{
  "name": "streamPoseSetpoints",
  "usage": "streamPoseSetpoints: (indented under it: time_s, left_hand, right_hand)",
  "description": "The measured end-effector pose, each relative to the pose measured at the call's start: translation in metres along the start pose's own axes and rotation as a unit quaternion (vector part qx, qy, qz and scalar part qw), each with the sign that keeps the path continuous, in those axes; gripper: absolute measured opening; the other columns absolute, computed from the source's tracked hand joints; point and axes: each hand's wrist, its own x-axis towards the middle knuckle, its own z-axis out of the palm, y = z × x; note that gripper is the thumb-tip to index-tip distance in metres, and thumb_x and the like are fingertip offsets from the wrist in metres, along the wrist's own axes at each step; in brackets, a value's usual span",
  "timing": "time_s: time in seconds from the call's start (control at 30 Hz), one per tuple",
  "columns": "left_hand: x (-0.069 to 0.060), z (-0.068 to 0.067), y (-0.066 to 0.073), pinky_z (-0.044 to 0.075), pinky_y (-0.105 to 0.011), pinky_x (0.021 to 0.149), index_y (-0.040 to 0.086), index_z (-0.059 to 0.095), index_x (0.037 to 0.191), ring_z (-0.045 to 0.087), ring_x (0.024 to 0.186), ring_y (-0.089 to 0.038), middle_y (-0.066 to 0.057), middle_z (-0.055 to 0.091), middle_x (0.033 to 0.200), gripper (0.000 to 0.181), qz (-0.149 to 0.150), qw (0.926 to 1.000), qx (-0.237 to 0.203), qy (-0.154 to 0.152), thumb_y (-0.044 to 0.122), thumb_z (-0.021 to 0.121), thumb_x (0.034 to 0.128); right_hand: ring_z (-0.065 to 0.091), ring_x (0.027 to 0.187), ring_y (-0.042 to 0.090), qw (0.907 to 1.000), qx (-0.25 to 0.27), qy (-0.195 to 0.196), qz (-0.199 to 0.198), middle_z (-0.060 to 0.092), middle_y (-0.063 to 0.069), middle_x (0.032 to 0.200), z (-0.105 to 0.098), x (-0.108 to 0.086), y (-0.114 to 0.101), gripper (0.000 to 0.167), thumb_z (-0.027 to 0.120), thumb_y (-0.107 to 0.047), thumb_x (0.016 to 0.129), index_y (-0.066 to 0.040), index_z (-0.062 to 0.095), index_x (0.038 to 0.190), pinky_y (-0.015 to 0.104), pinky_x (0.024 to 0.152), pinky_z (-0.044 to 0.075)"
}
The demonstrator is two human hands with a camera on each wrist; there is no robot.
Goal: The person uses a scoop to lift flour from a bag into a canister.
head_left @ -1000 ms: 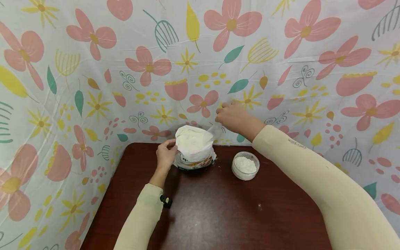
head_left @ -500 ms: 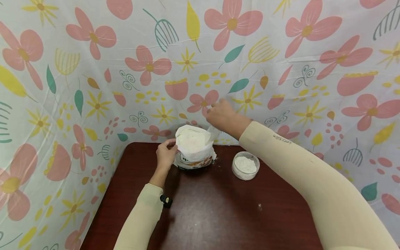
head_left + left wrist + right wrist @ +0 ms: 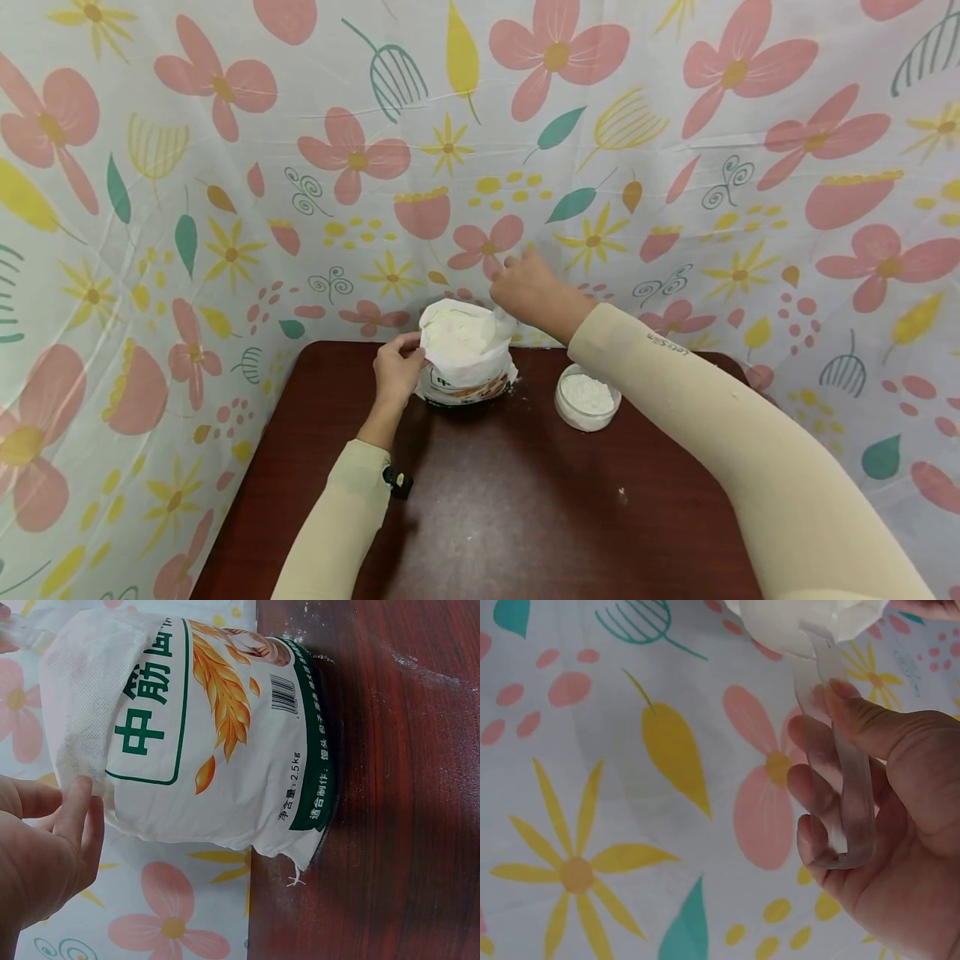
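An open flour bag [image 3: 468,371] full of white powder stands at the table's back edge; its printed front [image 3: 225,742] fills the left wrist view. The left hand [image 3: 397,371] pinches the bag's folded rim at its left side, thumb and fingers also visible in the left wrist view [image 3: 56,840]. Above the bag's right side, the right hand [image 3: 531,287] grips a clear plastic handle [image 3: 855,787] with curled fingers. The tool's far end reaches into the bag's mouth and is partly hidden by powder and rim.
A round clear bowl [image 3: 588,400] of white powder stands on the dark red table [image 3: 480,508], right of the bag and close to the right sleeve. Behind the table hangs a flower-patterned cloth [image 3: 450,83]. Powder specks lie near the bag.
The right hand has moved left and slightly down with the clear tool, whose end has gone from the bag's right rim into its mouth. The left hand keeps its hold.
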Motion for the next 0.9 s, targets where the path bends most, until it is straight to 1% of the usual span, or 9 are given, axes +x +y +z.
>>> streamPoseSetpoints:
  time_s: [0.2,0.37,0.5,0.6,0.8,0.9]
  left_hand:
    - [0.000,0.000,-0.001,0.066,-0.028,0.080,0.003,0.073,0.123,0.069,0.100,-0.028,-0.018,0.071,0.114,0.026,0.002,1.0000,-0.001,0.002,0.000,0.066,0.0978]
    - [0.000,0.000,-0.001,0.065,-0.026,0.079,0.003,0.074,0.122,0.069,0.100,-0.028,-0.018,0.071,0.115,0.026,0.001,1.0000,0.001,0.004,0.001,0.066,0.0975]
    - [0.000,0.000,-0.001,0.066,-0.028,0.080,0.002,0.074,0.122,0.069,0.100,-0.028,-0.018,0.071,0.115,0.026,0.003,1.0000,-0.001,0.004,0.001,0.066,0.0972]
    - [0.000,0.000,-0.001,0.066,-0.029,0.081,0.002,0.073,0.123,0.069,0.100,-0.028,-0.018,0.071,0.115,0.026,0.004,1.0000,-0.003,0.003,0.001,0.066,0.0974]
    - [0.000,0.000,-0.003,0.066,-0.029,0.082,0.002,0.072,0.124,0.069,0.101,-0.028,-0.019,0.070,0.117,0.027,0.005,1.0000,-0.008,-0.002,0.001,0.066,0.0982]
    - [0.001,0.000,-0.003,0.066,-0.028,0.081,0.002,0.073,0.124,0.069,0.101,-0.028,-0.018,0.071,0.117,0.027,0.005,1.0000,-0.007,-0.001,0.001,0.066,0.0982]
  right_hand:
    - [0.061,0.088,0.026,0.9992,0.038,0.008,0.005,0.073,0.002,0.102,0.011,-0.005,-0.001,0.018,0.067,-0.010,0.100,-0.019,0.078,0.090,0.040,0.072,0.051]
    - [0.062,0.093,0.028,0.9979,0.062,0.017,0.007,0.072,0.002,0.106,0.020,-0.007,-0.001,0.019,0.068,-0.008,0.099,-0.020,0.080,0.092,0.041,0.074,0.052]
    - [0.063,0.096,0.030,0.9969,0.072,0.032,0.008,0.072,0.004,0.106,0.029,-0.009,-0.002,0.017,0.069,-0.008,0.099,-0.021,0.080,0.096,0.043,0.074,0.053]
    - [0.063,0.096,0.031,0.9958,0.080,0.042,0.015,0.071,0.005,0.106,0.038,-0.010,-0.004,0.016,0.069,-0.009,0.099,-0.022,0.080,0.101,0.043,0.073,0.054]
    - [0.063,0.101,0.032,0.9939,0.092,0.047,0.037,0.070,0.005,0.115,0.051,-0.016,-0.010,0.020,0.073,-0.015,0.097,-0.021,0.078,0.116,0.041,0.071,0.056]
    - [0.064,0.101,0.033,0.9922,0.093,0.070,0.045,0.070,0.006,0.114,0.060,-0.018,-0.013,0.020,0.072,-0.017,0.098,-0.021,0.077,0.116,0.043,0.071,0.056]
